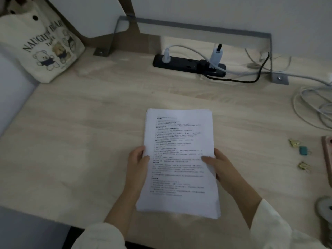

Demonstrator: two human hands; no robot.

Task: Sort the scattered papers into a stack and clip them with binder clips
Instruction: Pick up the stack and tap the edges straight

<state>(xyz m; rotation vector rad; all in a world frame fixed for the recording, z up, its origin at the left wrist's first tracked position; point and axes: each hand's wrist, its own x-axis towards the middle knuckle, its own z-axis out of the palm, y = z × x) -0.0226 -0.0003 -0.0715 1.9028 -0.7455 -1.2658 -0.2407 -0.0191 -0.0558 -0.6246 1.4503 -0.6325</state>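
Note:
A stack of printed white papers (pixel 179 141) is held over the middle of the wooden desk (pixel 89 132), its edges roughly aligned. My left hand (pixel 137 161) grips the stack's left edge, thumb on the top sheet. On the opposite edge my right hand (pixel 218 164) holds it the same way, thumb lying across the text. Three binder clips lie loose on the desk at the right: a gold one (pixel 294 142), a teal one (pixel 304 151) and another gold one (pixel 303 166). Neither hand touches them.
A black power strip (pixel 186 64) with plugs and cables lies at the desk's back. White cables (pixel 312 108) coil at the right. A cream tote bag (pixel 41 45) stands at the back left. A pink phone edge (pixel 327 159) shows far right.

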